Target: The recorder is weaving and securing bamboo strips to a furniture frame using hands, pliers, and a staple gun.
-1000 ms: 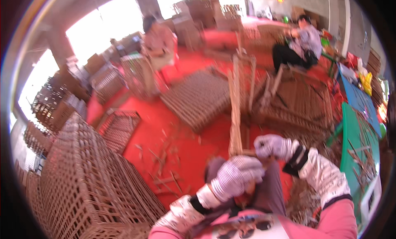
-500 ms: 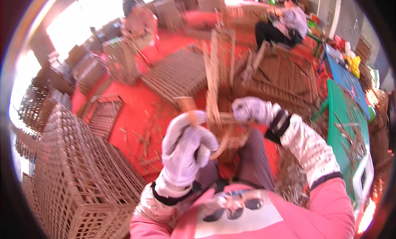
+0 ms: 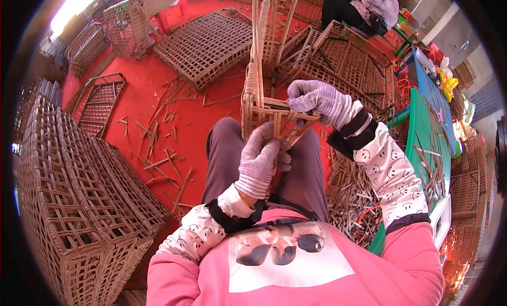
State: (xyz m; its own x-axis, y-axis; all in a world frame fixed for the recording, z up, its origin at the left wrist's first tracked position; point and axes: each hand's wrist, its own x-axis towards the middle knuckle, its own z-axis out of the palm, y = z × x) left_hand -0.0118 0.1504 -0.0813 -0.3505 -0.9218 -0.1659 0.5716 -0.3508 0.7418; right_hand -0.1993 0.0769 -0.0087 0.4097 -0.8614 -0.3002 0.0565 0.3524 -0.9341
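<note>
A partly woven brown wicker basket (image 3: 252, 118) stands between my knees, with long loose strips rising from its far side. My left hand (image 3: 259, 163), in a striped grey-lilac knit glove, is closed at the basket's near side. A flat brown strip (image 3: 277, 125) runs down from the rim into its fingers. At the rim's right corner, my right hand (image 3: 319, 102), gloved alike, has its fingers curled in a pinch on the basket's edge. Its fingertips are partly hidden, so any strip pinched there cannot be made out.
A tall wicker basket (image 3: 90, 211) stands close on my left. Cut strips (image 3: 169, 160) litter the red floor, with a scrap heap (image 3: 351, 200) at right. Ahead lie a woven crate (image 3: 208, 47) and an open basket (image 3: 348, 68). A green table (image 3: 430, 147) stands right; a person (image 3: 364, 12) sits beyond.
My left hand has come down from a raised position, where it held a brown strip, to the basket's near side. My right hand stays at the rim. The view has tilted downward.
</note>
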